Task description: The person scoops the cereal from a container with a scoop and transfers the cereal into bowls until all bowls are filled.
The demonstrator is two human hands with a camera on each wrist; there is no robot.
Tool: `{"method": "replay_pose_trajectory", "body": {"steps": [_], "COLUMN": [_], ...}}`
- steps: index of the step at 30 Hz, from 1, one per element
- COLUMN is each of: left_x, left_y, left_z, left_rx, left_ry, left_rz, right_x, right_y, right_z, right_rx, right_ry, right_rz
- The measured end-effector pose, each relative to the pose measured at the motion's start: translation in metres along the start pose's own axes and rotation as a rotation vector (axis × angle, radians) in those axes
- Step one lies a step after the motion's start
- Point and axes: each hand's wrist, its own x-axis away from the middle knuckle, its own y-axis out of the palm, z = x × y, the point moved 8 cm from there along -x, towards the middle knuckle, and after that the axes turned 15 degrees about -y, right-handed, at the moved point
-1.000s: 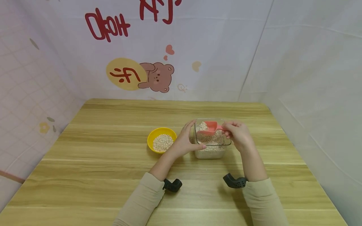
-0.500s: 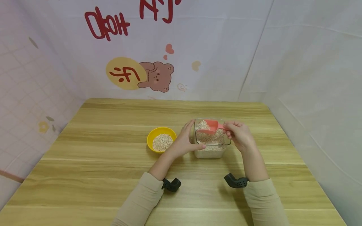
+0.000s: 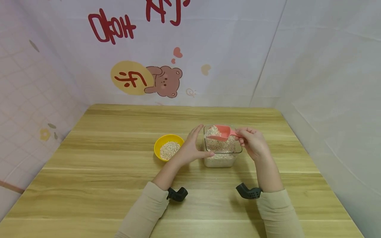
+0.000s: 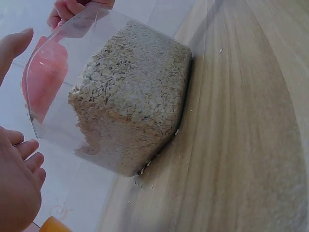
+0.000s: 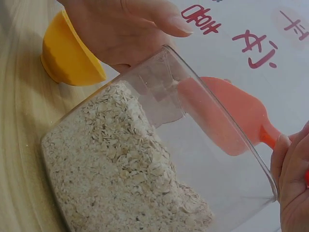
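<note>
My right hand (image 3: 253, 142) pinches the handle of a pink scoop (image 3: 224, 133), which carries a heap of oat flakes (image 3: 213, 131) over a clear container (image 3: 223, 152). In the right wrist view the scoop (image 5: 236, 116) shows at the rim's height, partly behind the transparent wall. Oats (image 5: 116, 164) fill much of the container. At its left side my left hand (image 3: 190, 150) is spread with thumb and fingers extended; the left wrist view shows a gap between this hand (image 4: 19, 179) and the wall. A yellow bowl (image 3: 160, 142) with oats sits just left of that hand.
Everything stands on a wooden table (image 3: 104, 181), with a printed cloth (image 3: 226, 49) hanging behind it and more cloth at both sides. A few loose flakes lie by the container's base. Black wrist mounts (image 3: 249, 192) stick out from both sleeves.
My left hand has drawn slightly left, away from the container's side. The loaded scoop has risen a little in my right hand. Container and bowl stay in place.
</note>
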Motion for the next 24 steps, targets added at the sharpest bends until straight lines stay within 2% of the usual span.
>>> {"method": "replay_pose_trajectory", "body": {"steps": [24], "left_x": [0.014], "left_y": [-0.023], "left_z": [0.004], "left_rx": [-0.001], "left_ry": [0.009], "left_rz": [0.053], "right_x": [0.008], "right_y": [0.007], "right_z": [-0.012], "right_rx": [-0.062], "right_ry": [-0.042], "right_rz": [0.005]}}
